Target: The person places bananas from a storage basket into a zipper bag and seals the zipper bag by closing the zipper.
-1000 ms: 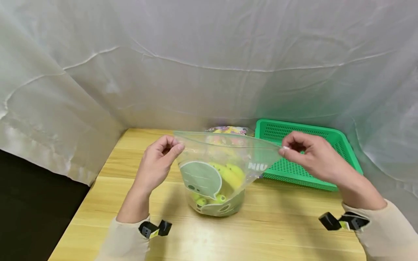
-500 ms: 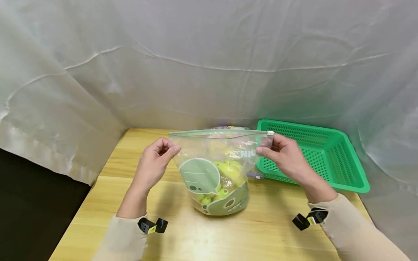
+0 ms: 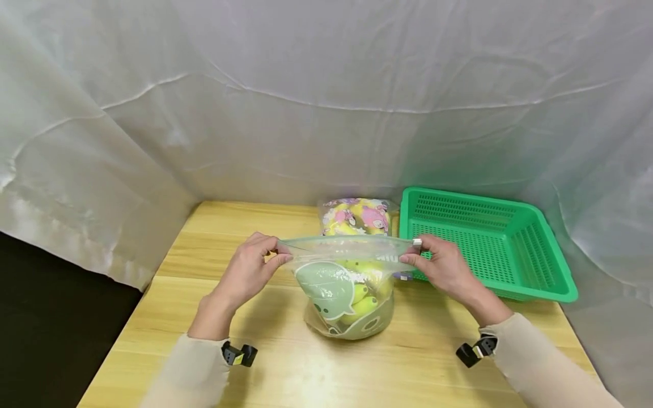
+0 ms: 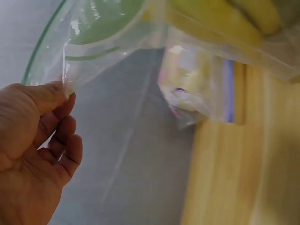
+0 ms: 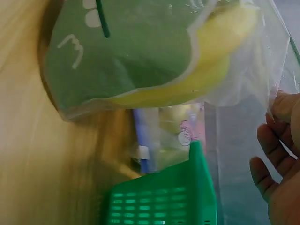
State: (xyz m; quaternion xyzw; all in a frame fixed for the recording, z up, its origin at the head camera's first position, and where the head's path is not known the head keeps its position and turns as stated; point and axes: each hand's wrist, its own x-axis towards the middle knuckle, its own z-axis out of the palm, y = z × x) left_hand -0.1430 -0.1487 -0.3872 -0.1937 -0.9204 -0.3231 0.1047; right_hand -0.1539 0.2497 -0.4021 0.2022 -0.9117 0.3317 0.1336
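A clear slider zip bag (image 3: pixel 326 289) with a green cartoon print stands on the table, with yellow-green bananas (image 3: pixel 364 306) inside. My left hand (image 3: pixel 250 269) pinches the left end of its top edge between thumb and fingers. At the right end, my right hand (image 3: pixel 446 266) pinches the film just below the white slider (image 3: pixel 417 242). The top edge stretches between both hands and looks nearly flat. In the left wrist view, thumb and forefinger of the left hand (image 4: pixel 37 131) grip the bag's corner. The right hand (image 5: pixel 286 140) holds the film in its wrist view.
A second zip bag (image 3: pixel 357 215) with a pink print and yellow contents lies behind, against the grey curtain (image 3: pixel 306 141). To the right sits a green perforated basket (image 3: pixel 535 243). The wooden table (image 3: pixel 204 238) ends at the left beside a dark area.
My right hand has come leftward from the stretched corner. Both hands have brought the bag's mouth lower and nearer, and its opening has flattened. More of the bag behind shows.
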